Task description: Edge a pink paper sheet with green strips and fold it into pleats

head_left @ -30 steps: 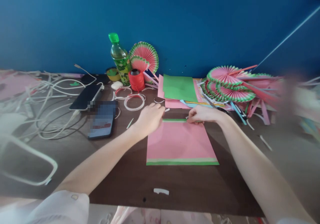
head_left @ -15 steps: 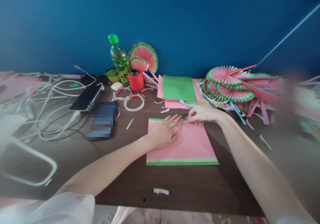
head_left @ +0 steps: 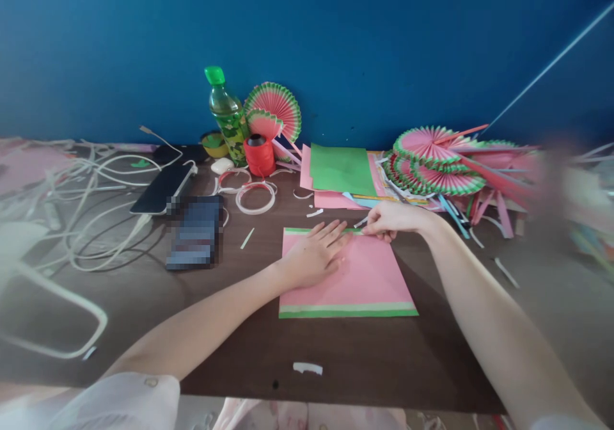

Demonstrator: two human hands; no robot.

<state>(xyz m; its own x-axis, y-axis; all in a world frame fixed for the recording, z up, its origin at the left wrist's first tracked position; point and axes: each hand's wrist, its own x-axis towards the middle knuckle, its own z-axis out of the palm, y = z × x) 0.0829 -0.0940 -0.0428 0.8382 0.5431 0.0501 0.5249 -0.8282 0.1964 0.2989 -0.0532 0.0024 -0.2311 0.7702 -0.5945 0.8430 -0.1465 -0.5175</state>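
A pink sheet of paper [head_left: 369, 276] with green and pale green bands along its near and far edges lies flat on the brown table [head_left: 230, 353]. My left hand [head_left: 314, 254] rests flat on the sheet's left part, its fingers stretched toward the far edge. At the right of that far edge, my right hand [head_left: 384, 221] is closed in a pinch. From its fingertips a thin white strip [head_left: 361, 222] sticks out to the left, just above the green band. The far right corner of the sheet is partly hidden by this hand.
Behind the sheet lie green paper [head_left: 340, 169] and several pleated paper fans [head_left: 432, 161]. Back left stand a bottle [head_left: 228, 119] and a red thread spool [head_left: 259, 156], near tape rolls [head_left: 256, 198]. A phone [head_left: 196, 233], a power bank [head_left: 163, 189] and tangled white cables [head_left: 77, 225] occupy the left.
My right hand has shifted slightly to the right along the far edge, and more of the white strip shows at its fingertips. My left hand stays flat on the sheet.
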